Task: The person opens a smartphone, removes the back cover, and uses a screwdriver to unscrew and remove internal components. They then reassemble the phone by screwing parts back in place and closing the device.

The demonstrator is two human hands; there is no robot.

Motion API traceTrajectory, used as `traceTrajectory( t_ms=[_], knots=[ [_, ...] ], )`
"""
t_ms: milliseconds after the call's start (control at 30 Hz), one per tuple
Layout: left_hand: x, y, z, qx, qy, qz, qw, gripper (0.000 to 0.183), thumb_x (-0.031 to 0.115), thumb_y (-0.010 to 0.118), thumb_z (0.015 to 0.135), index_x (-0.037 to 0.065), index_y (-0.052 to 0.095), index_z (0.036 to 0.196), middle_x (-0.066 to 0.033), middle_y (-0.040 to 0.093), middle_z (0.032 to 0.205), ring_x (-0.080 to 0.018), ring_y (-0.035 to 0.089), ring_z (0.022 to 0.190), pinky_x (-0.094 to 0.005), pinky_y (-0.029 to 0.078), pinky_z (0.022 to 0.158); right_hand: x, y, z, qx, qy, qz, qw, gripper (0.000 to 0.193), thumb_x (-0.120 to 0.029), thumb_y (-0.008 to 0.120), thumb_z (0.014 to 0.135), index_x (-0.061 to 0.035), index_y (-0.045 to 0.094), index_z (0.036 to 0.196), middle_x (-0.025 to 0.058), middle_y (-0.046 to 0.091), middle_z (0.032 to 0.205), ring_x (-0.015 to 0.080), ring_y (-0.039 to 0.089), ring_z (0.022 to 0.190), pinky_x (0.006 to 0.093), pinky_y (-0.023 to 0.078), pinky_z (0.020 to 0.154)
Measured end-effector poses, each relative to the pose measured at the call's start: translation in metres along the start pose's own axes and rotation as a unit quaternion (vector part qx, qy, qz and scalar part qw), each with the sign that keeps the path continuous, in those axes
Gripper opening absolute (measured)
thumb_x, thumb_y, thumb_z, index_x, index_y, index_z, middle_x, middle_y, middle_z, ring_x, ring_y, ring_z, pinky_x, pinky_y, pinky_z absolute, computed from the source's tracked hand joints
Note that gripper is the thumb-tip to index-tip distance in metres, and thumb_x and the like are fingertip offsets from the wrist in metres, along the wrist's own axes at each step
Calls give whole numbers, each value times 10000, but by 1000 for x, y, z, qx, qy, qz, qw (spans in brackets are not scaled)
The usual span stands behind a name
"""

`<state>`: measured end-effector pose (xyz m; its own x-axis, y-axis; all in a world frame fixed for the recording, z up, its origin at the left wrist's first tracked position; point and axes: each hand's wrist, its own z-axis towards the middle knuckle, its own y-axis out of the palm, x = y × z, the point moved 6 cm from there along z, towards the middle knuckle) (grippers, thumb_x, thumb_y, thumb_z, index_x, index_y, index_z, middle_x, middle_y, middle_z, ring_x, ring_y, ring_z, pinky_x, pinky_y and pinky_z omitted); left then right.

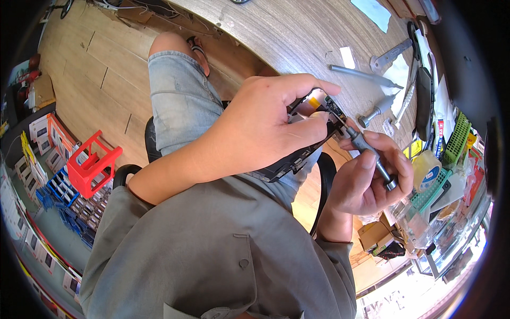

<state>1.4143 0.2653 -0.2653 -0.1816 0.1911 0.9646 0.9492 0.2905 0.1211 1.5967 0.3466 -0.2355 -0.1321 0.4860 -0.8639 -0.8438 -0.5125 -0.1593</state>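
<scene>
My left hand (260, 119) is wrapped over an opened phone (279, 167), a black frame with its inner parts bare, holding it above my lap beside the table edge. The thumb lies across the phone, and the forefinger reaches along its far edge. In my right hand (364, 186) is a slim grey precision screwdriver (365, 149), pinched between thumb and fingers. Its shaft points up and left at the phone's right end, by the exposed circuit board (333, 108). Whether the tip touches a screw is too small to tell. My left hand hides much of the phone's middle.
On the wooden table (287, 40) lie a grey pen-like tool (361, 75), a second grey tool (378, 109) and a metal bracket (392, 56). A tape roll (426, 170) and green baskets (456, 139) crowd the right. A red stool (90, 178) stands at the left.
</scene>
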Motion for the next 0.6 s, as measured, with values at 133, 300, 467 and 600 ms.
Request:
traceTrajectory(
  t_ms=[133, 300, 467, 600],
  knots=[
    [1, 0, 1, -3, 2, 4, 1000, 452, -55, 665, 1046, 4, 702, 1493, -16, 801, 1054, -18, 670, 930, -208, 553, 846, -1, 2, 2, 2, -16, -27, 1000, 439, -5, 614, 1121, -70, 418, 1508, 290, 711, 1204, 294, 768, 891, 398, 687, 777],
    [1, 0, 1, -13, -8, -2, 1000, 452, -64, 647, 1050, -18, 683, 1499, -70, 824, 1160, -61, 741, 1004, -234, 589, 914, -2, 4, 2, 9, -16, -39, 999, 431, -5, 613, 1122, -68, 437, 1510, 274, 715, 1198, 264, 746, 903, 361, 683, 748],
    [1, 0, 2, -20, -8, -15, 1000, 456, -70, 634, 1054, -38, 661, 1508, -104, 832, 1213, -98, 772, 1065, -257, 606, 964, -1, 4, 2, 7, -15, -42, 999, 440, -2, 620, 1118, -66, 437, 1513, 276, 717, 1193, 250, 743, 904, 359, 683, 753],
    [1, 1, 1, -20, -5, -16, 1000, 459, -71, 632, 1053, -38, 659, 1510, -104, 832, 1215, -97, 768, 1069, -258, 604, 969, 0, 3, 1, 13, -17, -44, 999, 441, 0, 623, 1116, -55, 437, 1512, 278, 719, 1183, 248, 738, 917, 363, 686, 753]
  ],
)
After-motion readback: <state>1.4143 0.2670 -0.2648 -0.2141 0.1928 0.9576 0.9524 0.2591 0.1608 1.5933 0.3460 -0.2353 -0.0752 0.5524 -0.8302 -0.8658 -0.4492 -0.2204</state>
